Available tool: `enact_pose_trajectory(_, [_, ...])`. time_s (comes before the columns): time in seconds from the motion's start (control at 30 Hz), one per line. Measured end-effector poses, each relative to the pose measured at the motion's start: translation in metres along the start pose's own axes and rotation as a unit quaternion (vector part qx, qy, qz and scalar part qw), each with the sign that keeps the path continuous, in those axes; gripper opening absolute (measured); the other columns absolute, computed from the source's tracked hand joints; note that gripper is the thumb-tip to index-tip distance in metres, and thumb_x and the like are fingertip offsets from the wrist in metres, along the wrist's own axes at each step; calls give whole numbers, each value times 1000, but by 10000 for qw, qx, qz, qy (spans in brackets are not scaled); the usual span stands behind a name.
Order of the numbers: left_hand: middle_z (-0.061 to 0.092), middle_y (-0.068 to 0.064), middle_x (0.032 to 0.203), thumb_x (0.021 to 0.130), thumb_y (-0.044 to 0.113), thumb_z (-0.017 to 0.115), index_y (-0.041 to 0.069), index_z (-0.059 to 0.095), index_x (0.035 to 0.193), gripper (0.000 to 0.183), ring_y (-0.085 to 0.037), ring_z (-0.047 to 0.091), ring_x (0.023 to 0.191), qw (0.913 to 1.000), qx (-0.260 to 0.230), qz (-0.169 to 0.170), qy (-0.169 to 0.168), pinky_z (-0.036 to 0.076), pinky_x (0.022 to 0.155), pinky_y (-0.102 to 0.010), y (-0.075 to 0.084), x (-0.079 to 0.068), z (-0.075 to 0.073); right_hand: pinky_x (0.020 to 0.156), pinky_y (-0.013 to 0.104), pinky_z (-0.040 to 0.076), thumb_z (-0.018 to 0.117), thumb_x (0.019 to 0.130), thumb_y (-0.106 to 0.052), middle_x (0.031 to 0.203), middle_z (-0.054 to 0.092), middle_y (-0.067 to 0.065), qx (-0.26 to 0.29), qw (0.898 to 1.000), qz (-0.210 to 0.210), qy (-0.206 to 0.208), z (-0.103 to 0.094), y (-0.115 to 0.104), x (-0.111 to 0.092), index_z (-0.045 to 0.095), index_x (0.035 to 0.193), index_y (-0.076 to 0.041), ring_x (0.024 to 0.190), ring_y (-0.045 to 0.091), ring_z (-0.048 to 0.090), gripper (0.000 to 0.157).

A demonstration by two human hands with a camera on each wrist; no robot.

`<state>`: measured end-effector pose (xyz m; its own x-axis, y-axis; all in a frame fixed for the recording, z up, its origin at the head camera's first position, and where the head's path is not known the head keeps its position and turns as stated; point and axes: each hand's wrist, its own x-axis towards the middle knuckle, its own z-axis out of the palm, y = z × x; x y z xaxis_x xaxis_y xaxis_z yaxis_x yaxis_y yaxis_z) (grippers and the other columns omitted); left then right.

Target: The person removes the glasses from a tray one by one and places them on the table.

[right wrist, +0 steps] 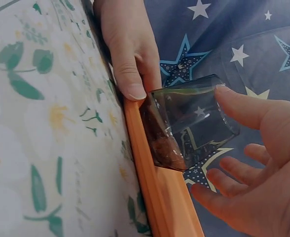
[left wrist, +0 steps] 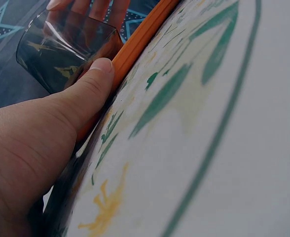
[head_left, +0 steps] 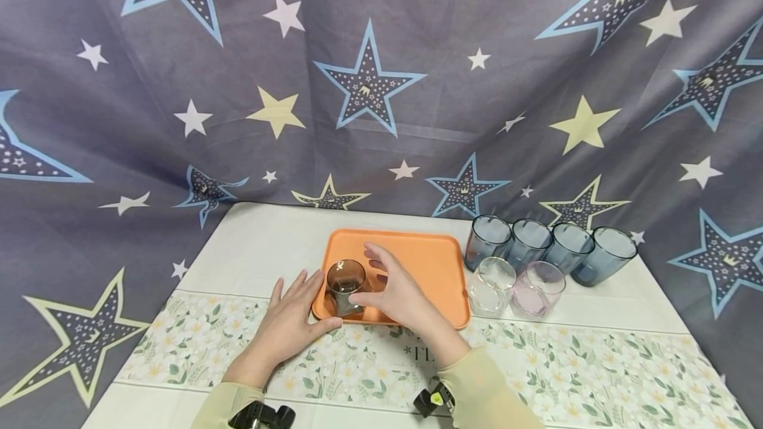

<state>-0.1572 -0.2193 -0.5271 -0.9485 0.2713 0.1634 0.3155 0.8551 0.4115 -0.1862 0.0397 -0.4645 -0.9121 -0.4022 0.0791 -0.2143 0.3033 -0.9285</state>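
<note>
A dark, see-through glass (head_left: 344, 286) stands upright at the left end of an orange tray (head_left: 432, 270). My left hand (head_left: 292, 320) lies against the tray's near left corner, its thumb on the front rim and its fingers extended along the left side. In the left wrist view, the same glass (left wrist: 68, 49) shows beyond the thumb. My right hand (head_left: 396, 290) is spread on the right of the glass. Its thumb seems to touch the glass (right wrist: 194, 123) near the rim in the right wrist view, while the other fingers stand apart from it.
Right of the tray, several blue-grey tumblers (head_left: 530, 243) stand in a row. In front of them are a clear glass (head_left: 490, 290) and a pink glass (head_left: 536, 293). A floral strip (head_left: 596, 363) crosses the white table, and a star-patterned curtain (head_left: 369, 151) hangs behind.
</note>
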Motion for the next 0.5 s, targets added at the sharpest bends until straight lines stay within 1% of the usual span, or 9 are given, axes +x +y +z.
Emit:
enact_pose_trajectory(0.17, [44,-18,172,95,71,75,2,40,170,108,-43,31,163,10000,33,0,-1,4,130,-74,-1,0,1,121,57,46,95,92,-23,170,46,9,24,9999,21,-113,4,2,-1,35,174,-22,152,37,50,102])
enact_pose_trajectory(0.33, [44,-18,172,95,71,76,2,40,170,108,-43,30,163,10000,4,9,-6,4,130,-74,-1,1,1,122,53,46,96,91,-20,167,49,12,98,9999,-32,-123,8,5,1,35,174,-17,152,35,51,103])
enact_pose_trajectory(0.43, [44,-18,172,95,70,76,2,40,170,108,-43,30,163,10000,-8,14,-8,3,130,-74,-1,1,1,120,54,48,96,91,-21,164,52,10,21,9999,4,-104,10,7,1,36,174,-17,149,36,53,103])
enact_pose_trajectory(0.5, [43,-18,172,95,70,76,2,40,170,108,-43,30,164,10000,-16,13,-9,3,130,-74,-1,1,1,119,54,49,96,91,-22,163,54,8,-26,9999,43,-109,11,9,1,36,174,-19,149,36,54,102])
